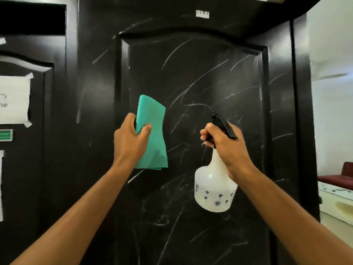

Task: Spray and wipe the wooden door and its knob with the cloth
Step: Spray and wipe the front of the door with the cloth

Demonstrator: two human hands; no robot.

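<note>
A dark wooden door [200, 77] with a raised arched panel fills the view, streaked all over with pale scratch-like marks. My left hand [131, 138] grips a folded teal cloth [152, 131], held up just in front of the panel's left side. My right hand [227, 148] grips the neck and black trigger of a white spray bottle [214, 190] printed with small blue flowers, its nozzle aimed at the door. No knob shows in this view.
A second dark door [28, 54] at the left carries taped paper notices [13, 100] and a green sign [5, 135]. To the right, an opening shows a white wall, a red seat [340, 175] and a pale counter [336, 203]. A small white label [202, 14] sits above the door.
</note>
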